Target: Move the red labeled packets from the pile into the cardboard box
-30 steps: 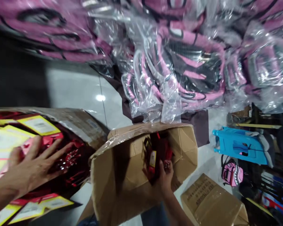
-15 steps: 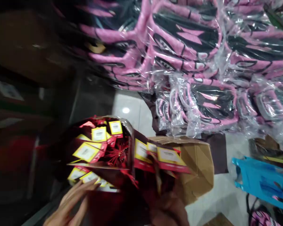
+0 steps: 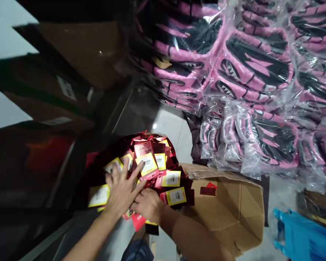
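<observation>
Moved leftward from the carton (image 3: 225,203) since the earlier frame: my right hand (image 3: 149,205), curled, hold indeterminable, nearer that carton. My left hand (image 3: 120,193) spreads open; tagged red packets (image 3: 146,165) lie beneath both.

Cards (image 3: 150,166) lie left of the carton (image 3: 233,203), bags (image 3: 274,139) behind it.

Left hand (image 3: 121,194): bare, back up, 5 digits spread; left forearm (image 3: 93,232) angled in from lower left. Right hand (image 3: 149,204): bare, back up, fingers bent, turned leftward, just beside left thumb (image 3: 139,188); right forearm (image 3: 191,233) angled in from lower right.
</observation>
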Demonstrator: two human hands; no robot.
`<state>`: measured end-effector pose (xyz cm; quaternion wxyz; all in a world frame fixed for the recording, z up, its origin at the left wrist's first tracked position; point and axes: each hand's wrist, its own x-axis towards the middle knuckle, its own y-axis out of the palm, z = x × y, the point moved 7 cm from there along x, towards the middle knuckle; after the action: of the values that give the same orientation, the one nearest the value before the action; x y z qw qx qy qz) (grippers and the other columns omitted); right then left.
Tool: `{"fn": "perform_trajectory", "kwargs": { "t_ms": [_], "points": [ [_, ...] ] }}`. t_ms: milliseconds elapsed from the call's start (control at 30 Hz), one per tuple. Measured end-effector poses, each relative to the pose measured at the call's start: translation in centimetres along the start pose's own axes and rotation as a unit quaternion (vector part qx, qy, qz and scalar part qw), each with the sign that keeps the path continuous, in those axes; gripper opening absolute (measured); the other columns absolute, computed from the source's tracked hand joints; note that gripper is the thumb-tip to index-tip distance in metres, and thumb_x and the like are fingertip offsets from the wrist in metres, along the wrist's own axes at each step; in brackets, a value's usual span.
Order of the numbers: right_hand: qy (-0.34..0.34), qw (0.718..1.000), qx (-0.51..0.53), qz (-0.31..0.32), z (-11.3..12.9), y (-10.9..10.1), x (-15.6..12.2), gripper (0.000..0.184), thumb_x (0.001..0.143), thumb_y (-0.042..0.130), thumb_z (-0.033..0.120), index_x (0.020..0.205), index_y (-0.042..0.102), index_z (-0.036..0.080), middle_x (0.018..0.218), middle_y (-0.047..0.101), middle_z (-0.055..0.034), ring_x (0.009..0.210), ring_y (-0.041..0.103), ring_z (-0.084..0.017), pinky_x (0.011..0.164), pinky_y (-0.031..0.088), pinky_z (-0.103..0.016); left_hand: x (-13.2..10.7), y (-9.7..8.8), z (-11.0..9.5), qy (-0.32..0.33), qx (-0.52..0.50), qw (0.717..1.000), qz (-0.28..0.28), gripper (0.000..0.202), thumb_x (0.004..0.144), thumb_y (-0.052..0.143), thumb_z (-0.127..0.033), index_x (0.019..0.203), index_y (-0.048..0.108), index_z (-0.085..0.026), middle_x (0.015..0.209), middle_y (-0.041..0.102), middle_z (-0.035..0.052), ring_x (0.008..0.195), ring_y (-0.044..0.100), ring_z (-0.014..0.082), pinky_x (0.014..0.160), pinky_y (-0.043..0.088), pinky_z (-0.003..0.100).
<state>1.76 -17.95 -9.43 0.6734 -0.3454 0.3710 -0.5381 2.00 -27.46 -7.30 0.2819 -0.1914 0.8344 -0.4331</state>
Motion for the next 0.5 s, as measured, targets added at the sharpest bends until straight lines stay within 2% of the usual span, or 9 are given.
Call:
{"fn": "perform_trajectory", "kwargs": {
  "t_ms": [100,167,267,367,433,500],
  "points": [
    [0.046,0.999,0.009,0.017,-1.0,1.5,-0.2,0.022,0.103,0.052,0.028,0.104,0.072,0.020,0.098,0.073,-0.0058,0.092,0.065,-0.021,0.076,0.054,-0.032,2.3,4.2,1.1,0.007,0.006,0.995,0.097,0.060,0.099,0.048,-0.043,0.156,0.037,-0.026,0.172,0.010,0.0125,0.154,0.002,0.0531,0.116,0.018,0.076],
    [0.061,0.997,0.026,0.029,-2.4,1.5,0.9,0.026,0.104,0.049,0.027,0.105,0.074,0.020,0.094,0.074,-0.0078,0.088,0.066,-0.021,0.072,0.054,-0.032,3.8,5.4,1.7,0.008,0.012,0.991,0.133,0.062,0.098,0.053,-0.044,0.156,0.037,-0.028,0.171,0.018,0.0120,0.154,0.002,0.0520,0.117,0.016,0.075],
    [0.105,0.988,0.107,0.022,-5.9,1.5,3.5,0.017,0.098,0.060,0.023,0.099,0.077,0.021,0.092,0.077,-0.0047,0.087,0.067,-0.018,0.076,0.054,-0.029,6.9,5.3,2.1,0.021,0.011,0.993,0.119,0.061,0.100,0.048,-0.048,0.156,0.038,-0.027,0.171,0.018,0.0123,0.154,-0.003,0.0528,0.114,0.012,0.080],
    [0.186,0.970,0.157,0.012,-9.2,3.2,5.4,0.019,0.094,0.059,0.014,0.101,0.077,0.015,0.102,0.077,-0.0036,0.097,0.068,-0.018,0.090,0.053,-0.033,9.3,5.5,2.0,0.063,0.008,0.994,0.090,0.055,0.107,0.029,-0.046,0.156,0.037,-0.021,0.170,0.019,0.0125,0.153,-0.011,0.0504,0.111,0.009,0.083],
    [0.207,0.965,0.157,0.041,-9.7,5.2,6.0,0.019,0.092,0.059,0.007,0.103,0.075,0.009,0.105,0.078,-0.0094,0.102,0.069,-0.021,0.094,0.054,-0.039,9.7,6.7,2.4,0.090,0.021,0.992,0.090,0.054,0.108,0.023,-0.042,0.152,0.044,-0.019,0.169,0.022,0.0118,0.153,-0.016,0.0463,0.112,0.005,0.082],
    [0.203,0.962,0.155,0.095,-8.9,6.9,6.4,0.016,0.089,0.063,0.004,0.099,0.075,0.005,0.102,0.078,-0.0161,0.100,0.072,-0.026,0.094,0.057,-0.043,9.3,8.7,3.7,0.094,0.039,0.989,0.109,0.051,0.108,0.026,-0.040,0.146,0.052,-0.019,0.169,0.024,0.0114,0.153,-0.020,0.0428,0.115,0.000,0.079]
  ]
}}
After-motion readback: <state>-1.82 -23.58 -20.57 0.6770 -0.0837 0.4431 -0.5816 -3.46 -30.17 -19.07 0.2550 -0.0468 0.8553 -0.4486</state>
